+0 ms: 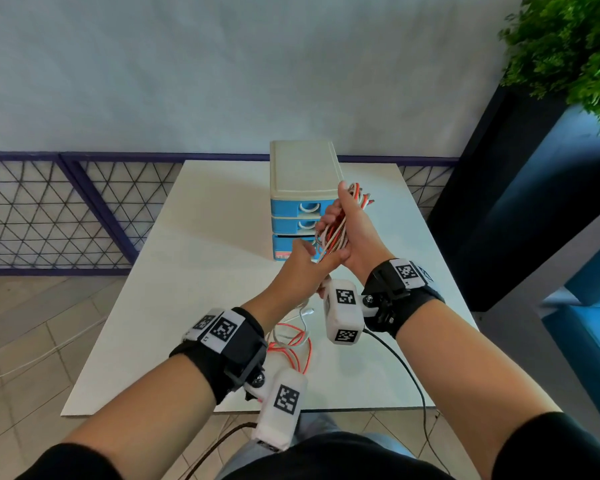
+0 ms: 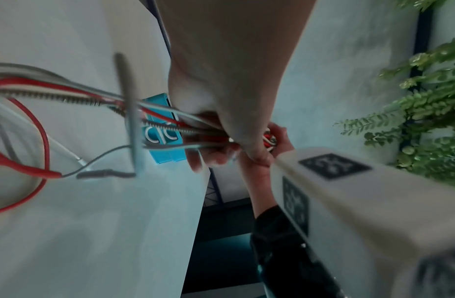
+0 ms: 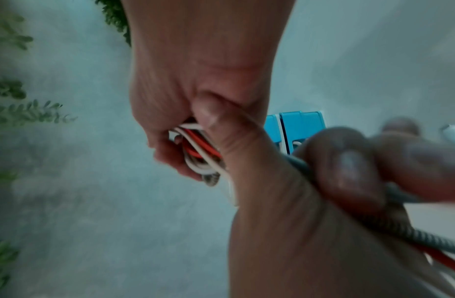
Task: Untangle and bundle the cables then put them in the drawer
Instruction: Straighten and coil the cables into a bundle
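In the head view my right hand grips a folded bundle of red, white and braided cables, held upright in front of the small drawer unit. My left hand sits just below and pinches the strands leaving the bundle. The loose tails hang down onto the white table. The right wrist view has the cable loops inside my curled right hand, with left fingers pinching a braided strand. The left wrist view shows the cables running into my left hand.
The drawer unit has a beige top and three blue drawers, all appearing closed, at the table's far middle. A leafy plant on a dark stand is at the right. A wire fence runs behind the table. Black wrist-camera leads cross the near edge.
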